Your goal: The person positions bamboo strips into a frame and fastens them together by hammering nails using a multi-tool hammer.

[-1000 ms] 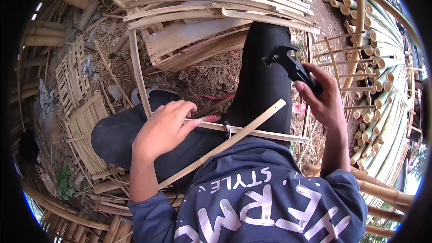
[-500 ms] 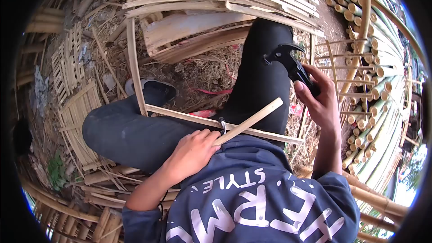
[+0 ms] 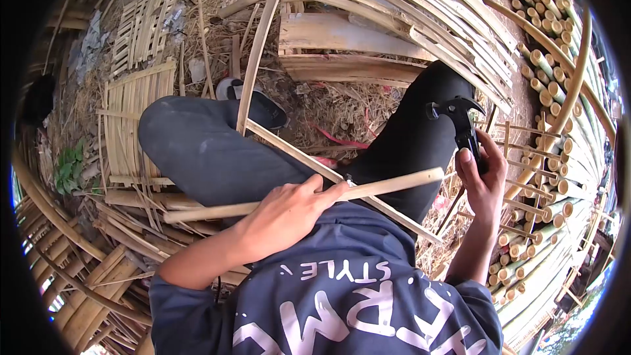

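My left hand (image 3: 292,210) grips a flat bamboo strip (image 3: 401,185) across my lap, its ends sticking out on both sides of the hand. Under that strip runs a thin bottom rail (image 3: 289,146) of a bamboo frame, slanting down to the right. An upright side piece (image 3: 257,59) joins the rail to several slats (image 3: 394,16) at the top. My right hand (image 3: 485,174) is closed around the handle of a black claw hammer (image 3: 460,121), its head raised over my right knee. Something small and shiny shows near my left fingertips, too small to name.
Wide split bamboo pieces (image 3: 348,34) lie on the straw-covered ground beyond my legs. Woven bamboo panels (image 3: 141,95) are at the left. Cut bamboo poles (image 3: 555,92) are stacked at the right. More bamboo pieces (image 3: 98,283) lie at lower left.
The bamboo strip has turned flatter, and its left end now shows beyond my left hand. My view has shifted, so the frame and legs appear farther right. The hammer stays in my right hand.
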{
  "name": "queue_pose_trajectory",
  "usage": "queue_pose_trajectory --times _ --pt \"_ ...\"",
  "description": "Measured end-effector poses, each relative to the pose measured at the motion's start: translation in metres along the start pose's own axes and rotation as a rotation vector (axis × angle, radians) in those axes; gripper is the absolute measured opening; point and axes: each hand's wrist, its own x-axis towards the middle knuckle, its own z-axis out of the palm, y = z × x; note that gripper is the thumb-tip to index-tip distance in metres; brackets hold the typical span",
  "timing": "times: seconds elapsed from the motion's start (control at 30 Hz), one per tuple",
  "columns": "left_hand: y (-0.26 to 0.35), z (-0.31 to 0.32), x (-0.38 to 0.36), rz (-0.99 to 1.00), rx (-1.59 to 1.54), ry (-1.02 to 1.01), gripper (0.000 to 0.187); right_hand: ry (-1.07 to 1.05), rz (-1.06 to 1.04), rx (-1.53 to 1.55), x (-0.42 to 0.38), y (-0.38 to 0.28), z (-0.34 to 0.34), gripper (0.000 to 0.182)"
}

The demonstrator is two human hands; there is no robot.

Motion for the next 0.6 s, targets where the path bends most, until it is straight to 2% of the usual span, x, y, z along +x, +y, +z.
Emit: queue_pose_trajectory --times 0.1,0.13,0.2,0.33,0.4,0.47,0.53,0.57,0.6 --pt "0.002 -0.025 -0.003 0.144 0.246 0.047 0.041 0.01 -0.055 0.076 0.001 0.001 -0.005 0.044" --pt "0.001 -0.031 -0.004 0.196 0.322 0.066 0.04 0.017 -0.07 0.015 0.003 -0.001 -0.008 0.045" --pt "0.005 -0.039 0.001 0.205 0.406 0.073 0.035 0.058 -0.085 0.16 0.004 -0.007 -0.006 0.044" --pt "0.014 -0.031 0.019 0.286 0.586 0.106 0.03 0.082 -0.147 0.131 0.007 -0.016 -0.001 0.039" --pt "0.022 -0.03 0.026 0.34 0.626 0.113 0.029 -0.023 -0.093 0.149 0.008 -0.013 0.0 0.025" --pt "0.023 -0.027 0.035 0.421 0.667 0.155 0.025 -0.167 -0.026 0.223 0.0 -0.017 0.011 0.025" --pt "0.023 -0.022 0.043 0.498 0.68 0.175 0.023 -0.397 0.032 0.45 -0.003 -0.004 0.019 0.026" --pt "0.021 -0.018 0.046 0.526 0.656 0.234 0.019 -0.466 -0.031 0.485 -0.007 0.001 0.028 0.027" --pt "0.02 -0.018 0.047 0.542 0.66 0.245 0.018 -0.544 0.045 0.443 -0.01 0.001 0.027 0.032"
